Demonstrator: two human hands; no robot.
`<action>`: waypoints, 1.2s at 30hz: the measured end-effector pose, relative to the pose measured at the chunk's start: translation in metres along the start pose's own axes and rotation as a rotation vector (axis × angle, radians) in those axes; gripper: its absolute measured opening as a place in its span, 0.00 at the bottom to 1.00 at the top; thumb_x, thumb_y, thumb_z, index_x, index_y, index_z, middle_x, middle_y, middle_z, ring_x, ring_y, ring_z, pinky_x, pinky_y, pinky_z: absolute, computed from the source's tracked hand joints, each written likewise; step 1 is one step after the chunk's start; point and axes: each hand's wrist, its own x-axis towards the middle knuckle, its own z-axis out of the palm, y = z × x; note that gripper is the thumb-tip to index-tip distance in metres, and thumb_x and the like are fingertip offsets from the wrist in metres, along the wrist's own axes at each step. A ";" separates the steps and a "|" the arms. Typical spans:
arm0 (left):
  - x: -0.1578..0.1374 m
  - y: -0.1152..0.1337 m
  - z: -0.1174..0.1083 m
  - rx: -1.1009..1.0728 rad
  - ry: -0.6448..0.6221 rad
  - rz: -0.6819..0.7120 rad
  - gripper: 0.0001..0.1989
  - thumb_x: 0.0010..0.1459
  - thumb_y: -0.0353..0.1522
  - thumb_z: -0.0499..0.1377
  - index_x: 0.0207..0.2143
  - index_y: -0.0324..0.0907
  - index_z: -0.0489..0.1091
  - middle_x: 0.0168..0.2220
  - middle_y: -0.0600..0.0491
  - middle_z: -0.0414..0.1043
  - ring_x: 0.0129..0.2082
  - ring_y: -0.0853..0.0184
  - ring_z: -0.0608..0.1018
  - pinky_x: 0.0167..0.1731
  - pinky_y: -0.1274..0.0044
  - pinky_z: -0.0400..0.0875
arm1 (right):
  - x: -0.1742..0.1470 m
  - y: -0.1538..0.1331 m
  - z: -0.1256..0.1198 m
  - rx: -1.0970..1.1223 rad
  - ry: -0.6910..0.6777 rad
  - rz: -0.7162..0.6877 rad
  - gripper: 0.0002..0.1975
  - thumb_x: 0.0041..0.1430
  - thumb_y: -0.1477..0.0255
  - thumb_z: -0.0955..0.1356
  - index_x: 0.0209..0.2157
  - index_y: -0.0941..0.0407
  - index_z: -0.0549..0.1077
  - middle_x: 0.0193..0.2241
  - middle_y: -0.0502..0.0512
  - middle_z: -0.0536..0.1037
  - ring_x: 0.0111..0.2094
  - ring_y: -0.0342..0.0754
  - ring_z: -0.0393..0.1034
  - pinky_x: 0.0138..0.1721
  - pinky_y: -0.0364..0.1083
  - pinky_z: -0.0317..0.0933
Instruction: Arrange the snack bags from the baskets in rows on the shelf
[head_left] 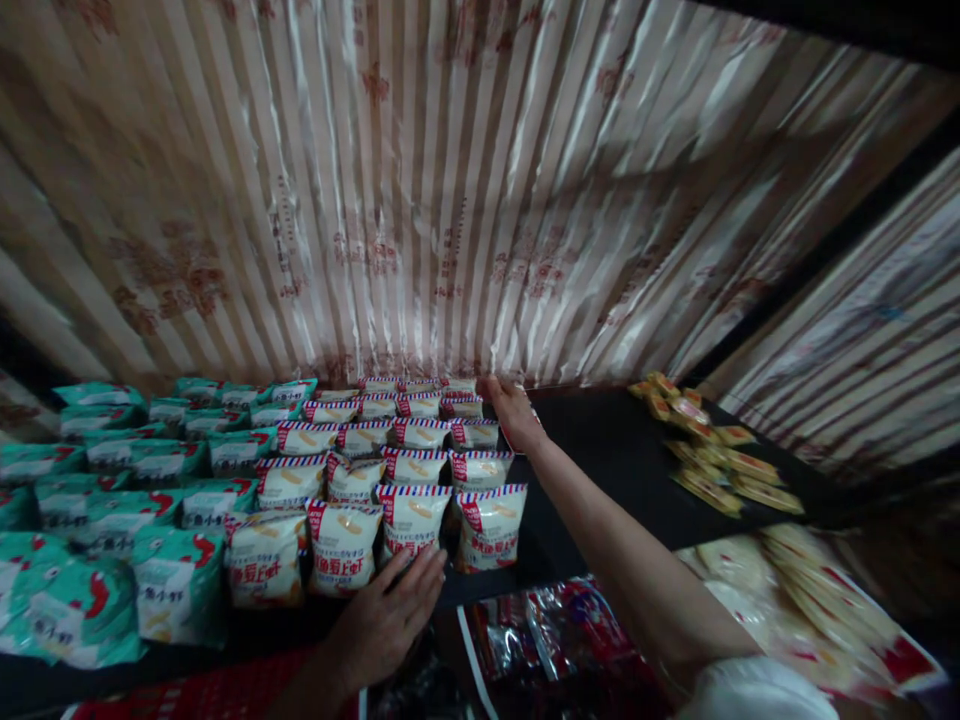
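My right hand (514, 412) reaches to the back right end of the rows of white snack bags with striped red-and-blue tops. Its fingers are closed on a snack bag (533, 408), mostly hidden behind the hand with only a pale edge showing. Low at the front, my left hand (397, 608) has its fingers stretched out and lies against the lower part of a front-row white snack bag (415, 520). To the right of that stands another white bag (491, 528). Several rows of teal snack bags (178, 580) stand at the left.
A black shelf surface (592, 450) carries the bags. Small yellow packets (712, 460) lie in a loose pile at the right. Below the front edge are dark red packets (555, 630) and bags of pale flat food (802, 590). Striped plastic sheeting (420, 200) hangs behind.
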 end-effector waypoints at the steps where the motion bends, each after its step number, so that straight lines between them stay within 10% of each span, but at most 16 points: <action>1: 0.000 0.000 0.000 -0.002 -0.004 0.002 0.21 0.60 0.33 0.49 0.54 0.35 0.63 0.64 0.42 0.49 0.63 0.56 0.55 0.63 0.61 0.37 | -0.010 0.010 -0.006 0.136 0.086 0.031 0.28 0.63 0.55 0.53 0.45 0.59 0.73 0.40 0.61 0.79 0.44 0.53 0.72 0.46 0.49 0.63; 7: 0.000 -0.001 -0.003 -0.039 -0.010 0.009 0.22 0.59 0.32 0.49 0.55 0.35 0.63 0.64 0.43 0.50 0.63 0.57 0.56 0.63 0.62 0.38 | -0.108 0.072 -0.016 0.554 0.404 0.141 0.22 0.51 0.59 0.65 0.44 0.57 0.69 0.38 0.58 0.78 0.41 0.52 0.72 0.44 0.51 0.66; 15: 0.002 0.004 -0.003 -0.042 -0.012 -0.015 0.20 0.60 0.30 0.50 0.53 0.36 0.64 0.62 0.45 0.56 0.62 0.61 0.57 0.64 0.62 0.39 | -0.209 0.077 0.027 0.450 0.036 0.084 0.29 0.52 0.62 0.67 0.55 0.57 0.60 0.50 0.63 0.71 0.50 0.54 0.67 0.49 0.54 0.64; 25: 0.000 0.006 0.001 -0.009 -0.022 -0.005 0.21 0.60 0.29 0.49 0.56 0.37 0.61 0.64 0.46 0.50 0.64 0.61 0.52 0.63 0.61 0.39 | -0.221 0.066 0.045 0.320 0.086 -0.101 0.23 0.55 0.62 0.67 0.51 0.56 0.67 0.47 0.62 0.72 0.49 0.55 0.66 0.51 0.53 0.62; 36: -0.003 0.008 0.006 -0.035 -0.031 -0.032 0.20 0.61 0.29 0.46 0.55 0.40 0.63 0.63 0.50 0.54 0.64 0.64 0.53 0.63 0.64 0.38 | -0.184 0.077 0.032 0.684 0.029 0.037 0.28 0.61 0.52 0.56 0.56 0.52 0.65 0.56 0.56 0.67 0.58 0.52 0.57 0.60 0.54 0.50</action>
